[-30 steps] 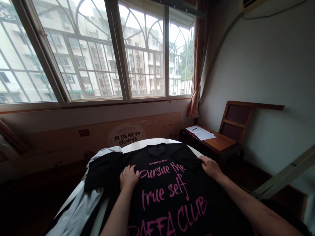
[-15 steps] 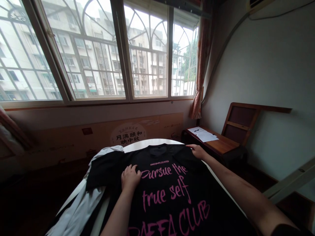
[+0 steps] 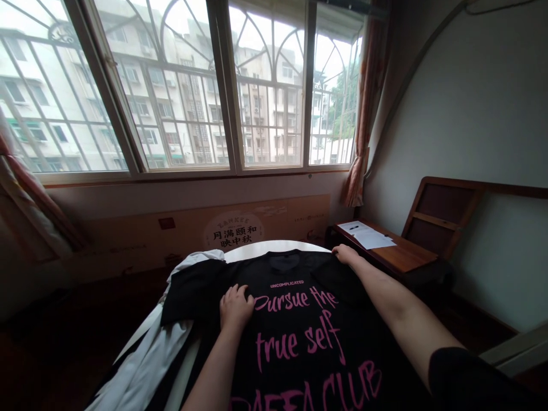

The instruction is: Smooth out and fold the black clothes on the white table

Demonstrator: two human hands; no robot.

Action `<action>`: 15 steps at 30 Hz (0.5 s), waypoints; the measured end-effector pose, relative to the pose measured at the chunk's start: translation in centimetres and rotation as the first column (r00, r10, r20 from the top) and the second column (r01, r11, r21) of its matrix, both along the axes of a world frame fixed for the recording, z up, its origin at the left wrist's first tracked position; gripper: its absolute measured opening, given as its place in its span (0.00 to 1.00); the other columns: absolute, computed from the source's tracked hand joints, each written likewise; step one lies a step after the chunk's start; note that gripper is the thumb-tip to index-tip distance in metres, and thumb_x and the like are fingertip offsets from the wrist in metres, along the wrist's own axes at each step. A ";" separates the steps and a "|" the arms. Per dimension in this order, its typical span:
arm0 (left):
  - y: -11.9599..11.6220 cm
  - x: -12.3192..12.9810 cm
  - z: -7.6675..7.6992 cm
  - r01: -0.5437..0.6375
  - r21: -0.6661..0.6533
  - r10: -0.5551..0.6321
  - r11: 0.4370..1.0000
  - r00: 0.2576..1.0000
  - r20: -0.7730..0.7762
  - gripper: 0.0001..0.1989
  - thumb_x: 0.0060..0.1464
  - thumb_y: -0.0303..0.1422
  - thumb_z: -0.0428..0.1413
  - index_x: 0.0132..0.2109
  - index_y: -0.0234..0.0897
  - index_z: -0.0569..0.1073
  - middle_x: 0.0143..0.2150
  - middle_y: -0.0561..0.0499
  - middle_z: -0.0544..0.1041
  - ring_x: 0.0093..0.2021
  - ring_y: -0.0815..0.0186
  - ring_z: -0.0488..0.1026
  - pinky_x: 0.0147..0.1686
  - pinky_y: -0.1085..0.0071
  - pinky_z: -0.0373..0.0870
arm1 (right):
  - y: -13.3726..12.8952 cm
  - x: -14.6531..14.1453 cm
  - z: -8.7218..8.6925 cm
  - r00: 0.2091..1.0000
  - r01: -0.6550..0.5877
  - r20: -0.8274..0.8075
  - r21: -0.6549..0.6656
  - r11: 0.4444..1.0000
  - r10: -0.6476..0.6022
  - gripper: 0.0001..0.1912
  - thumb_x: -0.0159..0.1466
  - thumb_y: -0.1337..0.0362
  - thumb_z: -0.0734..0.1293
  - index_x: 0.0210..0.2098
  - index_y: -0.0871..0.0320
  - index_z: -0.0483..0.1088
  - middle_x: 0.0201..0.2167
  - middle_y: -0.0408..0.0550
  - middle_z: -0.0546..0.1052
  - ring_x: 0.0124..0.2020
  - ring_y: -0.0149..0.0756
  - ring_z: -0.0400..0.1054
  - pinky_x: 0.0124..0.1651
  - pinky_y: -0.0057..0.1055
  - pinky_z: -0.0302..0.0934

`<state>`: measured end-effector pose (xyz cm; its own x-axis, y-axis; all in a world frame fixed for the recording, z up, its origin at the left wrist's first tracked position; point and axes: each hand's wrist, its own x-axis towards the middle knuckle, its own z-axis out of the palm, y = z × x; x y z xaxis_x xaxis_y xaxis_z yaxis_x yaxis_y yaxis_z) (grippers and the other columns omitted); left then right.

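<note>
A black T-shirt [image 3: 295, 319] with pink lettering lies spread, front up, over a white round table [image 3: 257, 246]. Its collar points away from me toward the window. My left hand [image 3: 235, 305] rests flat on the chest, fingers spread, just left of the printing. At the shirt's far right shoulder, my right hand [image 3: 346, 255] has its fingers closed on the edge of the cloth. The left sleeve [image 3: 188, 294] stretches out over a light grey garment [image 3: 149, 357], which hangs along the table's left side.
Papers [image 3: 370, 235] with a pen lie on a low wooden bench [image 3: 411, 257] at the right. Behind the table, a long printed cardboard panel [image 3: 291, 222] leans below the barred windows [image 3: 274, 103]. Curtains [image 3: 359, 125] hang at both sides.
The whole view has shifted, with the scene sliding to the right in the picture. My right hand's fingers are more bunched at the shirt's shoulder; my left hand stays on the chest.
</note>
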<state>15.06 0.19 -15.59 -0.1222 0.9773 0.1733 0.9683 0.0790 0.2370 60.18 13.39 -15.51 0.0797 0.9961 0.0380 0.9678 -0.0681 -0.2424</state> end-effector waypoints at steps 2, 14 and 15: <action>0.1 0.0 -0.1 0.000 0.001 0.000 1.000 1.000 0.002 0.24 0.61 0.36 0.50 0.62 0.37 0.73 0.67 0.41 0.68 0.69 0.52 0.61 0.68 0.56 0.54 | 0.4 0.1 -0.2 1.000 -0.005 0.011 -0.010 1.000 0.005 0.14 0.70 0.58 0.67 0.51 0.58 0.72 0.52 0.51 0.75 0.49 0.41 0.72 0.52 0.44 0.70; 0.0 0.2 0.0 -0.008 0.018 0.008 1.000 1.000 -0.001 0.23 0.61 0.35 0.52 0.61 0.37 0.74 0.66 0.41 0.69 0.68 0.53 0.62 0.67 0.57 0.55 | 0.1 0.4 0.0 0.996 0.037 -0.079 0.118 0.992 -0.028 0.13 0.70 0.62 0.65 0.52 0.57 0.73 0.54 0.54 0.75 0.52 0.43 0.72 0.55 0.46 0.67; 0.1 0.2 0.0 -0.008 0.021 0.008 1.000 1.000 -0.003 0.23 0.61 0.35 0.52 0.61 0.37 0.74 0.66 0.41 0.69 0.68 0.53 0.62 0.67 0.57 0.55 | -0.1 0.5 0.3 0.995 0.024 -0.097 0.161 0.987 -0.009 0.14 0.70 0.65 0.64 0.54 0.56 0.72 0.56 0.55 0.74 0.55 0.44 0.71 0.58 0.45 0.66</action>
